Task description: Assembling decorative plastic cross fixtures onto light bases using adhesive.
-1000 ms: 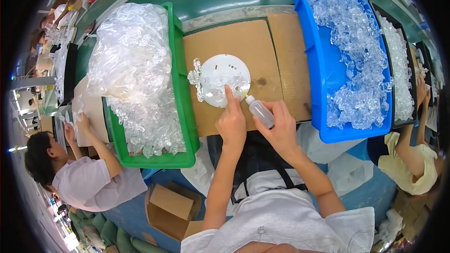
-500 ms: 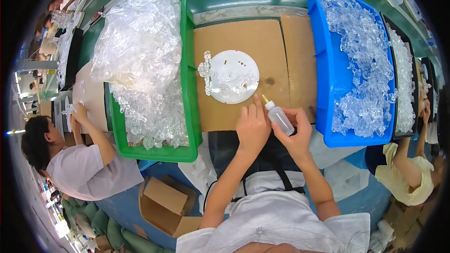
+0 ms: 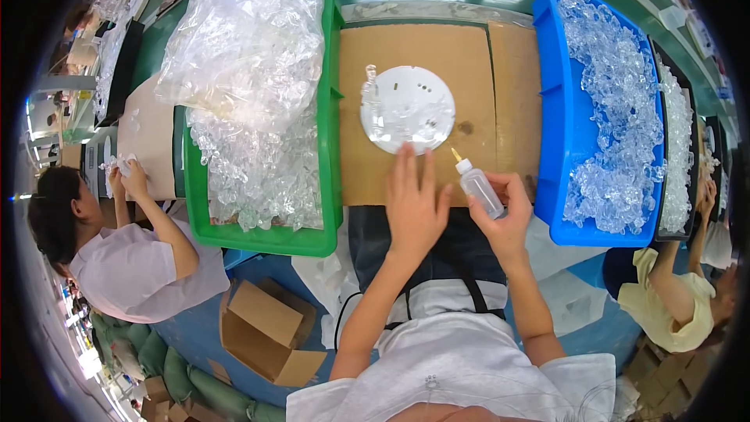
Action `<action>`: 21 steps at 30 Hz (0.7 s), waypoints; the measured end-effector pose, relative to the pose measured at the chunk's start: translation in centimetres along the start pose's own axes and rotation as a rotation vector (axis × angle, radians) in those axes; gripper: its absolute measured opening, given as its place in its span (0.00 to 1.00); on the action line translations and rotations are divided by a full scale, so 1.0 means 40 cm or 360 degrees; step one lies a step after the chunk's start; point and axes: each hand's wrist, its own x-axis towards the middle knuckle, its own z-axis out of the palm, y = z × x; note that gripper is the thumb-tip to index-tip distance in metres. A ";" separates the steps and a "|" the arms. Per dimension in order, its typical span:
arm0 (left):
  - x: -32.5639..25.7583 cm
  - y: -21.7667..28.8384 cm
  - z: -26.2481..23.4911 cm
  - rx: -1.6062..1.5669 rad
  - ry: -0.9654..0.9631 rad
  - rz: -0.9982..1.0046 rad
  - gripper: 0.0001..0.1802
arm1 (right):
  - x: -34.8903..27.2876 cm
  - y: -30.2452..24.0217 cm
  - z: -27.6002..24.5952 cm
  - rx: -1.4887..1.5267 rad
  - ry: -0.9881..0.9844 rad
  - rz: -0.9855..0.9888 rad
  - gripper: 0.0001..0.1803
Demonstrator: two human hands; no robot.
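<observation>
A white round plate (image 3: 398,141) lies on the cardboard sheet (image 3: 469,55) before me, with a few clear plastic pieces (image 3: 375,113) on it, mostly along its left side. My left hand (image 3: 415,207) is spread open, palm down, its fingertips at the plate's near edge. Between the fingers and thumb of my right hand (image 3: 508,219) is a small clear squeeze bottle (image 3: 480,192). Its yellowish needle tip (image 3: 456,154) points up and left, just off the plate's right side. How much liquid the bottle holds is hard to make out.
On the left stands a green bin (image 3: 332,109) heaped with clear plastic parts and a plastic bag (image 3: 242,39). A blue bin (image 3: 551,109) of clear parts stands right. Co-workers (image 3: 141,258) sit on both sides. An open carton (image 3: 266,328) rests on the floor.
My left hand has opened its fingers and reached to the plate's near edge, apart from the bottle. The right hand still holds the bottle. The whole view has shifted slightly.
</observation>
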 end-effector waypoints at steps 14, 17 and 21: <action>0.012 0.021 0.009 -0.0438 -0.0015 0.0073 0.25 | 0.038 0.023 0.011 -0.0176 0.0128 -0.0003 0.16; 0.013 0.012 0.007 -0.0286 -0.0047 0.0125 0.24 | 0.048 0.015 0.016 -0.0182 0.0152 -0.0057 0.16; 0.012 0.012 0.005 -0.0273 -0.0057 0.0132 0.25 | 0.051 0.010 0.023 -0.0114 0.0157 0.0009 0.17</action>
